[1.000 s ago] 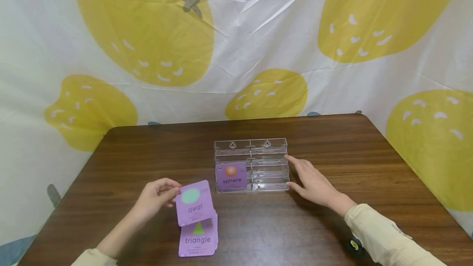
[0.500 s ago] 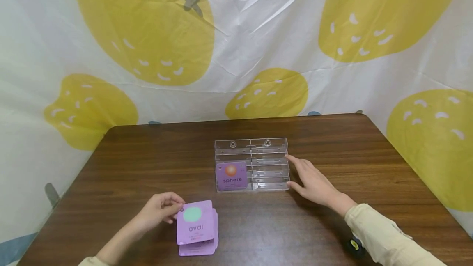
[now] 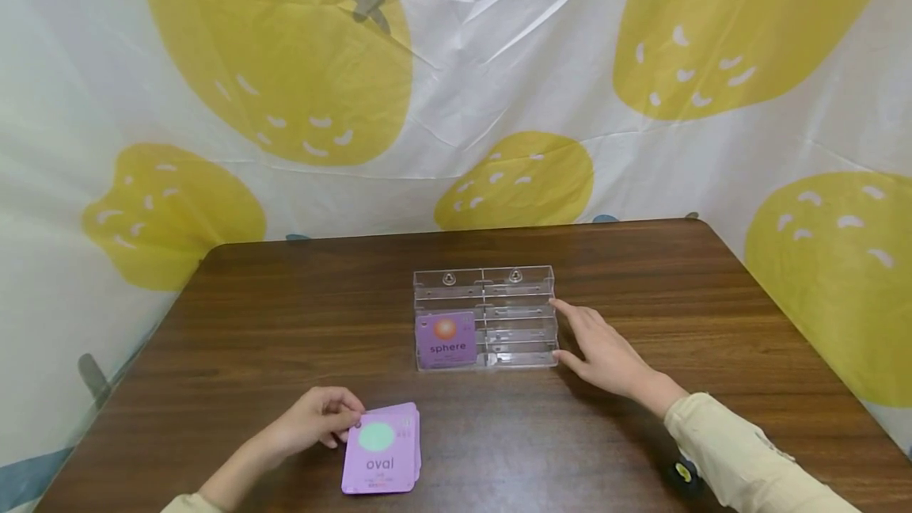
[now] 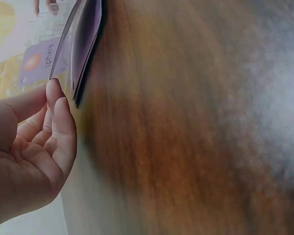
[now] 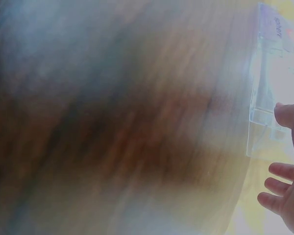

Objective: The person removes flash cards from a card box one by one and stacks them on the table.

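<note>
Left of the rack (image 3: 518,335) and nearer the person, the left hand (image 3: 313,419) pinches the oval card (image 3: 378,461) by its corner, lowered since a second ago over the pile (image 3: 417,450). The sphere card (image 3: 446,341) stands in the rack's left half. The right hand (image 3: 606,351), fingers spread, seemingly touches the rack's right edge.

Oval card (image 3: 379,450): fine print too small to read | lower cards (image 3: 416,446): faces hidden beneath it | dark round object (image 3: 686,472): too small to identify | right-wrist view: table (image 5: 127,122) blurred; right hand (image 5: 293,188) and rack (image 5: 265,93) cut off by right edge
</note>
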The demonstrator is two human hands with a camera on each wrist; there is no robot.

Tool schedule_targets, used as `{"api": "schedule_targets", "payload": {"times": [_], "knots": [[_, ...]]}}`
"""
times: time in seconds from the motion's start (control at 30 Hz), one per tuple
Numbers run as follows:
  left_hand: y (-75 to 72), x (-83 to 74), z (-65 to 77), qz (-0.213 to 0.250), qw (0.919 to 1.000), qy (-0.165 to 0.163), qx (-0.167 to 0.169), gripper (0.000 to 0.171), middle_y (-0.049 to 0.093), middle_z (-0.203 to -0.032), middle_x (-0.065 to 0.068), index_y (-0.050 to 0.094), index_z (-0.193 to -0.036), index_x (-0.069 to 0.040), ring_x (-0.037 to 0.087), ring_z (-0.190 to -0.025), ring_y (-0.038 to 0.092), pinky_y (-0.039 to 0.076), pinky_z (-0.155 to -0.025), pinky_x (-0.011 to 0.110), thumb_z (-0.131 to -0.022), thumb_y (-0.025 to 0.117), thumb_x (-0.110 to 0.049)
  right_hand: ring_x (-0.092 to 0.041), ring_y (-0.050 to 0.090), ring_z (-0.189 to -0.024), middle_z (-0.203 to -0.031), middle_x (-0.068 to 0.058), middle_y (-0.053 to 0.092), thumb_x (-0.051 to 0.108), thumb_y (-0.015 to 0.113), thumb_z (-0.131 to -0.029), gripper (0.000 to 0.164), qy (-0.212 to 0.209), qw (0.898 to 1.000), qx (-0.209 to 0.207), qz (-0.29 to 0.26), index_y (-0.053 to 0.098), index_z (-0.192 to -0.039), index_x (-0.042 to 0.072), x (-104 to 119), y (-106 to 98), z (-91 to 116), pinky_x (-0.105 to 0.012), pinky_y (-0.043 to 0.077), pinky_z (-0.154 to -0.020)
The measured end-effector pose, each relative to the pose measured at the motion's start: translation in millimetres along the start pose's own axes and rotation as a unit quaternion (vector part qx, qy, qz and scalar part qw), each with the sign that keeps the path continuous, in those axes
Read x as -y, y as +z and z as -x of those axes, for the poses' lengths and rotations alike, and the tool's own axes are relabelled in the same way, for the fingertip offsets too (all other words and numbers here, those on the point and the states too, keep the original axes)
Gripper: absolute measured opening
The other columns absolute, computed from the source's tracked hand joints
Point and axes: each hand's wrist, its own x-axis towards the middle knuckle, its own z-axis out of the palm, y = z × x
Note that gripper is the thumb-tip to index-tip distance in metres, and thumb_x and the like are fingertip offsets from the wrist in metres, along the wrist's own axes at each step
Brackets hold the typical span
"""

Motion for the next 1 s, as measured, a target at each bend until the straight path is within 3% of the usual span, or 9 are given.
{"api": "schedule_targets", "payload": {"times": [0.27,0.5,1.0], "knots": [[3.4,-5.1,-0.7,-0.054,0.9983,0.018,-0.009,0.017,0.062,-0.076,0.006,0.06,-0.093,0.003,0.013,-0.063,0.056,0.047,-0.05,0.025,-0.087,0.059,-0.013,-0.03,0.042,-0.116,-0.13,-0.017,0.044,0.021,0.069,-0.08,0.075,-0.004,1.0,-0.002,-0.001,0.026,-0.138,0.003,1,0,0,-0.045,0.037,-0.095],[6.2,-7.6,-0.9,-0.121,0.9912,0.042,-0.033,0.01,0.06,-0.07,0.003,0.061,-0.085,-0.001,0.01,-0.054,0.054,0.045,-0.044,0.024,-0.085,0.061,-0.011,-0.03,0.042,-0.117,-0.131,-0.016,0.043,0.021,0.069,-0.08,0.075,-0.004,1.0,-0.002,-0.001,0.026,-0.139,0.004,1,0,0,-0.045,0.037,-0.095],[10.1,-14.0,2.3,-0.181,0.9788,0.061,-0.075,0.005,0.058,-0.067,-0.001,0.061,-0.082,-0.006,0.008,-0.054,0.052,0.044,-0.045,0.022,-0.082,0.064,-0.01,-0.03,0.041,-0.118,-0.132,-0.016,0.042,0.021,0.068,-0.081,0.075,-0.005,1.0,0.0,-0.001,0.025,-0.139,0.003,1,-2,0,-0.045,0.037,-0.095]]}}
